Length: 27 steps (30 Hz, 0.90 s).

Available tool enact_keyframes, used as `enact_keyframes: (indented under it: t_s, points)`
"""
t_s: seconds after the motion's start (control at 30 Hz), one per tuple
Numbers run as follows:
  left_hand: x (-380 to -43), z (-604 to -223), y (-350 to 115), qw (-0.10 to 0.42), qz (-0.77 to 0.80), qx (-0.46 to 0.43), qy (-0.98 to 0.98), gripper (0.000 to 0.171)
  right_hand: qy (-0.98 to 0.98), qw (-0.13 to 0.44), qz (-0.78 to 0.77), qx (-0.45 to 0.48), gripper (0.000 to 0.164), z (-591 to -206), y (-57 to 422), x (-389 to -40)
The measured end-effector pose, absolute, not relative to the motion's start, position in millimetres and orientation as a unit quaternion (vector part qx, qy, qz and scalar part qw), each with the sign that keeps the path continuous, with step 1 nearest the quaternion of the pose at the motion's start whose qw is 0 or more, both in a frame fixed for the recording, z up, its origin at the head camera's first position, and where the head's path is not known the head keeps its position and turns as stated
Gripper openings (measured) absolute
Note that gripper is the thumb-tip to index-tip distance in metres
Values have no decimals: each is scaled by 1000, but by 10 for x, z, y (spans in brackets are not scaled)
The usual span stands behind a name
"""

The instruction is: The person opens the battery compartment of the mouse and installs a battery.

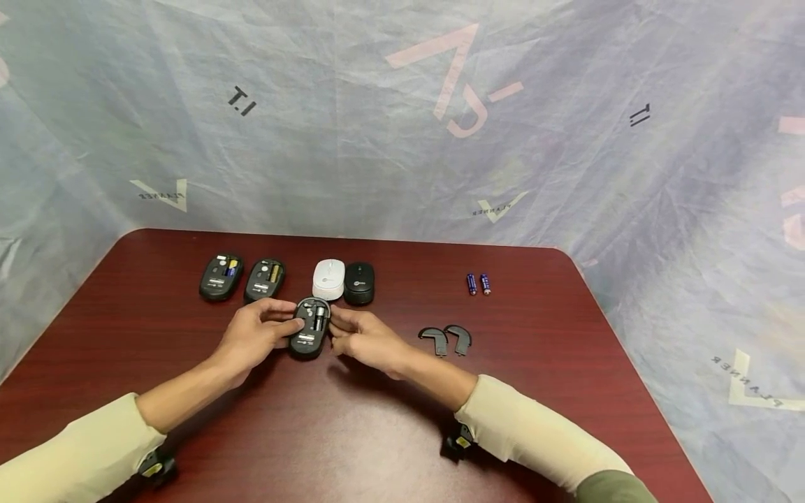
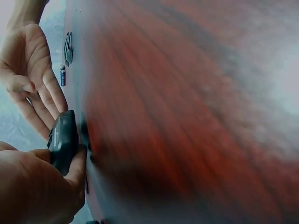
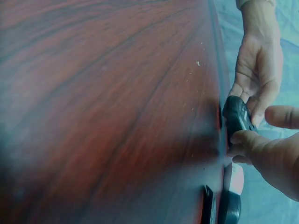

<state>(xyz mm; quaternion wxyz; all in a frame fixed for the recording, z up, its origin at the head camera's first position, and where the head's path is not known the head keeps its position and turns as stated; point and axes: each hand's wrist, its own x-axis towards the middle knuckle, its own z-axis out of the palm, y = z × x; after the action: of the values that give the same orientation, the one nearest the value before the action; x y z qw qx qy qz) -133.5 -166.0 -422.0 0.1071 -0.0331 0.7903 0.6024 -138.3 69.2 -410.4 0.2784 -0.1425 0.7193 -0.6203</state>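
In the head view, a black computer mouse (image 1: pixel 306 342) is held underside up over the table, its battery compartment uncovered with a silvery, dark battery (image 1: pixel 319 319) inside. My left hand (image 1: pixel 250 337) grips the mouse from the left, thumb on its underside. On the opposite side, the fingers of my right hand (image 1: pixel 367 341) touch the mouse's edge; in the left wrist view they look extended, and the right wrist view shows the thumb lifted off. Right behind the held mouse are a white mouse (image 1: pixel 329 278) and a black mouse (image 1: pixel 360 281), both upright.
Two more black mice, one far left (image 1: pixel 214 285) and one beside it (image 1: pixel 256 285), lie underside up with batteries showing. Two blue batteries (image 1: pixel 472 283) lie at the back right. Nearer are two curved black battery covers (image 1: pixel 462 339). A printed cloth (image 1: pixel 352 154) hangs behind the dark red table (image 1: pixel 390 433).
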Motion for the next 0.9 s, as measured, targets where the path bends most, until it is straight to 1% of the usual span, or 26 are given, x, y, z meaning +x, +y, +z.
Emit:
enact_keyframes:
  t_s: [0.2,0.4,0.67,0.9]
  points:
    - [-1323,-4216,-1831,87,561,-30,823,52,703,305,-629,-133,86,-4089,565,-1417]
    - [-1255,-4233,-1969,66,523,-40,849,51,694,315,-635,-128,89,-4111,386,-1413]
    - [-1183,-4257,-2214,63,502,-61,860,56,711,327,-601,-162,97,-4127,99,-1376]
    - [-1150,-4281,-2415,56,480,-66,873,57,732,331,-573,-164,99,-4088,-122,-1362]
